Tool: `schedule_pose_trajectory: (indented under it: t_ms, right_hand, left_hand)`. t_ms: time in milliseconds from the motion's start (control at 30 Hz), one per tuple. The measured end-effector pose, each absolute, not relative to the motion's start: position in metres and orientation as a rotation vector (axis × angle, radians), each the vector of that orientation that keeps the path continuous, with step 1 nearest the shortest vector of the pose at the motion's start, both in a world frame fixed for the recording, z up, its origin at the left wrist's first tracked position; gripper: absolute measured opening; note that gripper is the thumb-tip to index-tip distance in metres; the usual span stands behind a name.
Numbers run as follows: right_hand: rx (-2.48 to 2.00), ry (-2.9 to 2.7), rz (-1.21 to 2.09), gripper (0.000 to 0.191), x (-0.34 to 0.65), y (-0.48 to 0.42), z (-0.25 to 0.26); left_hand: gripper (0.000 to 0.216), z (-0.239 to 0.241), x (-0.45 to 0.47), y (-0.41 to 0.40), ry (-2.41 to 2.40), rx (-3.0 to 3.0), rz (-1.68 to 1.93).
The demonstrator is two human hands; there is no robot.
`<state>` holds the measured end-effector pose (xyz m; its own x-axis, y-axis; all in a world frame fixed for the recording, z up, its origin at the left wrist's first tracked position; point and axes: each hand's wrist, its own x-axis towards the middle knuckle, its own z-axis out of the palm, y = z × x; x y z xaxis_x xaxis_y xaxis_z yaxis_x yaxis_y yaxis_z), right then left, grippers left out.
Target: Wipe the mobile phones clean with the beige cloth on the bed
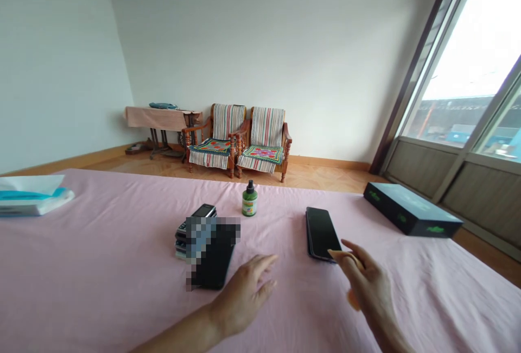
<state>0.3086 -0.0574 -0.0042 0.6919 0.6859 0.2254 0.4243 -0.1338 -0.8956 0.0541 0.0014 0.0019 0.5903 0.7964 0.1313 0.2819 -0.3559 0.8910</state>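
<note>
My left hand hovers low over the pink cloth, fingers loosely apart and empty, just right of a black phone that leans on a small stack of phones. My right hand reaches toward the near end of another black phone lying flat; its fingers are curled around a small yellowish cloth or pad. A little green bottle with a black cap stands between the two phones, farther back.
A dark flat box with green print lies at the right of the table. A tissue pack sits at the left edge. Two wooden armchairs and a side table stand by the far wall; a large window is on the right.
</note>
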Motion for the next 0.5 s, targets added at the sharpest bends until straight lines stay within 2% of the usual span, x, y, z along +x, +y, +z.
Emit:
schedule_pose_trajectory:
  t_ms: [100,300,500]
  right_hand:
    - [-1.855,-0.848,0.304,0.052,0.324,-0.055,-0.008]
    - [-1.760,-0.896,0.430,0.039,0.324,-0.050,-0.020]
    - [-1.750,-0.985,0.387,0.035,0.313,-0.053,-0.020]
  left_hand:
    - [0.041,-0.005,0.098,0.014,0.844,1.781,0.693]
    - [0.028,-0.019,0.169,0.040,0.870,1.598,0.680]
    - [0.027,-0.021,0.191,0.045,0.963,1.465,0.634]
